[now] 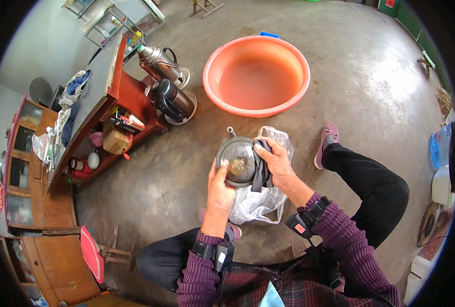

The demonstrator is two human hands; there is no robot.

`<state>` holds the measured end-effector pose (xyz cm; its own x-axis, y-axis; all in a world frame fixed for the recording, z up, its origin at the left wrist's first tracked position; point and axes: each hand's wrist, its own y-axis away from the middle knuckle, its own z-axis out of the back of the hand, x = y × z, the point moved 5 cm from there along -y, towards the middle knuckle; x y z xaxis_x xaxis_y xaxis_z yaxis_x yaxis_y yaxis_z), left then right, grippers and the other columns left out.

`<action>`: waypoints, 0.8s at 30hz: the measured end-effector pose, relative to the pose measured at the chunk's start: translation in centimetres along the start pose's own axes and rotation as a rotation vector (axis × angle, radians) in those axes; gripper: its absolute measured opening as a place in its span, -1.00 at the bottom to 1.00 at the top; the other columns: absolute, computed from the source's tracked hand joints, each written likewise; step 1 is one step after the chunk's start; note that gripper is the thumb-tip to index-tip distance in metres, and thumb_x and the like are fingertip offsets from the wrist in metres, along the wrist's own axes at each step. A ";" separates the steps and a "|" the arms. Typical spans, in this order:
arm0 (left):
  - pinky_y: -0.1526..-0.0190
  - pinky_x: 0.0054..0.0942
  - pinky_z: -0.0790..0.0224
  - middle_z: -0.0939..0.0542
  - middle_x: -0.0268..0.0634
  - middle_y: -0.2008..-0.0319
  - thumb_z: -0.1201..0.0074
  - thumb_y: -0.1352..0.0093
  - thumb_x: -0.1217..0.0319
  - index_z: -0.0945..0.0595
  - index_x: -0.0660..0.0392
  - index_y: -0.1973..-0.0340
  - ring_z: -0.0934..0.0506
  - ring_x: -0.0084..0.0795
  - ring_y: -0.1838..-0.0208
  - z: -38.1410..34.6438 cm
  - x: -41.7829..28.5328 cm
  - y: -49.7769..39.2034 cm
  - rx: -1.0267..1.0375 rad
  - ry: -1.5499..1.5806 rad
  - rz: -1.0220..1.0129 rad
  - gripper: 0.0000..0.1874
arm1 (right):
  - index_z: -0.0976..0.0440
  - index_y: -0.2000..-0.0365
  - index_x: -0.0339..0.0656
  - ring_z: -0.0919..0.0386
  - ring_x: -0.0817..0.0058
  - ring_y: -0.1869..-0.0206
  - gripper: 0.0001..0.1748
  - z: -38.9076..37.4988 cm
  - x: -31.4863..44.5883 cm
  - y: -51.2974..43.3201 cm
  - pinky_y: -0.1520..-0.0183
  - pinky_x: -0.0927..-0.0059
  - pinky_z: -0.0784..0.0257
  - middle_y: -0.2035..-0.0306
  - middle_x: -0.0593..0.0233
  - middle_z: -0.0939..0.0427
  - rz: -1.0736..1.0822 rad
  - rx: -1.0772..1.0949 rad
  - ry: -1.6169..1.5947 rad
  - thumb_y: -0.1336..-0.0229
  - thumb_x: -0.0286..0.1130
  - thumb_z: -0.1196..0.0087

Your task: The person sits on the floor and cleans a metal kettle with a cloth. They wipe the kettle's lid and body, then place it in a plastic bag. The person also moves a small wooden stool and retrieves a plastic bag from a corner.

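Note:
A dark metal kettle (242, 178) with a short spout is held up in front of me, over the floor; a brownish patch marks its middle. My left hand (220, 183) grips its lower left side, with the thumb on top. A dark grey cloth (262, 172) is pressed to the kettle's right side by my right hand (275, 159). Below the kettle lies a crumpled clear plastic bag (254, 203) on the concrete floor. Beyond the kettle stands a large orange plastic basin (256, 113) with cloudy liquid in it.
Two vacuum flasks, one metallic (160, 63) and one black (171, 100), stand beside a red wooden table (135, 96) at the left. A small blue object (269, 35) shows behind the basin. A small chair with a pink cushion (92, 254) is at the lower left.

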<state>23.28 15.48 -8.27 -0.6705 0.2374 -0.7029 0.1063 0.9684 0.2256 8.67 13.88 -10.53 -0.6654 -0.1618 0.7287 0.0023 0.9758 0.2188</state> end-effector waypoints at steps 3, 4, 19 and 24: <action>-0.09 -0.18 -0.30 -0.48 -0.17 0.05 0.03 -0.36 0.36 -0.40 0.24 0.02 -0.46 -0.30 0.00 0.0 0.4 0.1 -0.080 0.106 0.028 -0.67 | -0.43 0.17 -0.31 -0.38 0.72 0.26 -0.76 -0.5 -0.1 0.1 0.16 0.66 -0.33 0.31 0.46 -0.44 0.077 -0.020 0.072 -0.13 -0.48 -0.04; -0.11 -0.14 -0.28 -0.46 -0.16 0.03 0.02 -0.36 0.33 -0.39 0.24 0.02 -0.45 -0.29 -0.02 0.0 0.3 0.1 -0.074 0.114 -0.001 -0.66 | -0.43 0.17 -0.30 -0.38 0.67 0.23 -0.77 -0.6 0.0 0.3 0.13 0.64 -0.31 0.29 0.43 -0.44 0.105 -0.008 0.148 -0.14 -0.48 -0.03; -0.06 -0.32 -0.33 -0.51 -0.19 0.08 0.07 -0.36 0.47 -0.42 0.21 0.03 -0.48 -0.37 0.03 -0.3 1.8 1.0 -0.058 0.104 0.001 -0.73 | -0.45 0.39 -0.24 -0.40 0.19 0.20 -0.68 -3.6 4.5 2.7 0.17 0.34 -0.34 0.34 0.18 -0.42 0.964 -0.051 1.036 0.29 -0.71 -0.14; -0.04 -0.35 -0.34 -0.51 -0.21 0.09 0.04 -0.37 0.41 -0.44 0.22 0.05 -0.49 -0.41 0.05 0.0 1.8 0.9 -0.055 0.086 -0.001 -0.73 | -0.45 0.43 -0.22 -0.40 0.19 0.21 -0.68 -3.2 3.8 2.4 0.17 0.33 -0.34 0.36 0.19 -0.40 0.857 -0.065 1.066 0.35 -0.70 -0.17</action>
<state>22.23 16.75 -9.34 -0.7313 0.2268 -0.6433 0.0671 0.9625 0.2630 8.57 15.13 -5.18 0.4537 0.4207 0.7856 0.1735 0.8230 -0.5409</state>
